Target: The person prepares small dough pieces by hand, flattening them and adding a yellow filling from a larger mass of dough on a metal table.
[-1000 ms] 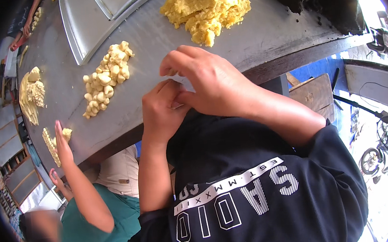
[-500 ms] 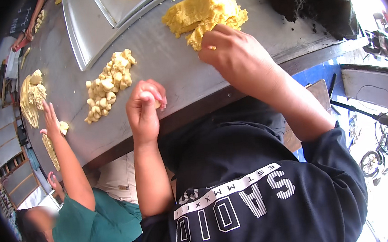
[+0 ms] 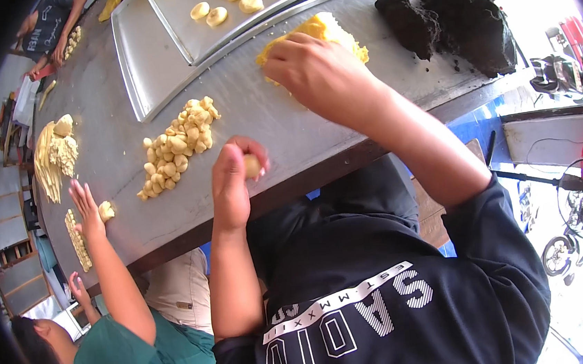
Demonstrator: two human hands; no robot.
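Note:
My left hand (image 3: 235, 176) is closed round a pale dough ball (image 3: 252, 166) near the table's front edge. My right hand (image 3: 302, 66) reaches onto a crumbly yellow mass (image 3: 333, 29), curled fingers gripping its near side; the fingertips are hidden behind the knuckles. Left of my hands lies a heap of small pale dough pieces (image 3: 180, 140). Beyond, a metal tray (image 3: 179, 4) carries several round, flattened dough pieces (image 3: 252, 4).
A dark lump (image 3: 465, 28) sits at the table's (image 3: 122, 224) right. At left, a co-worker in green (image 3: 126, 356) has a hand beside dough pieces (image 3: 74, 235); another person (image 3: 50, 33) works at the far end. A motorbike wheel (image 3: 558, 256) shows at right.
My hands have separated: the right moved up and forward onto the yellow mass, the left turned, showing the dough ball. The view shifted, bringing more of the tray into sight.

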